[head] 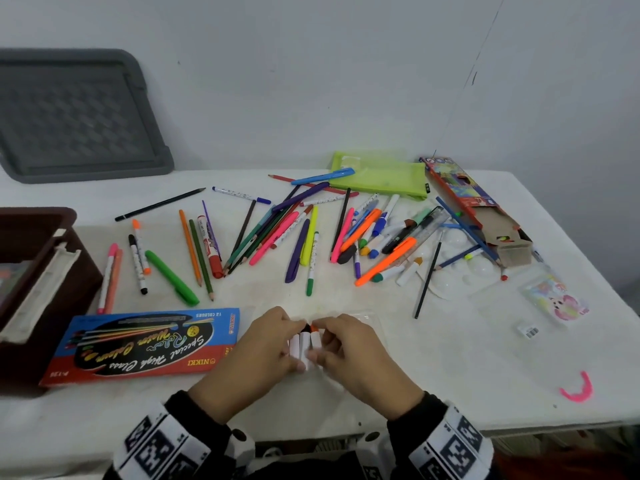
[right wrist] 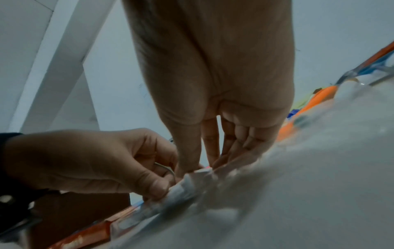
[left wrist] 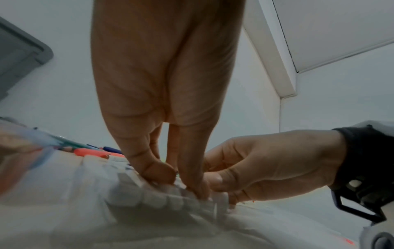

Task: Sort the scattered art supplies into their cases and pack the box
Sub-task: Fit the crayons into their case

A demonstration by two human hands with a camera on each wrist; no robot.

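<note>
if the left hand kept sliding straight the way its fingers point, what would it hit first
The left hand points up and to the right, at the white markers it already pinches. Right behind them the right hand holds the same bundle, so the left hand would probably meet that hand's fingertips first; depth is unclear.

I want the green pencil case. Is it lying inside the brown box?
No, the green pencil case lies on the white table at the far side, well apart from the brown box at the left edge.
</note>
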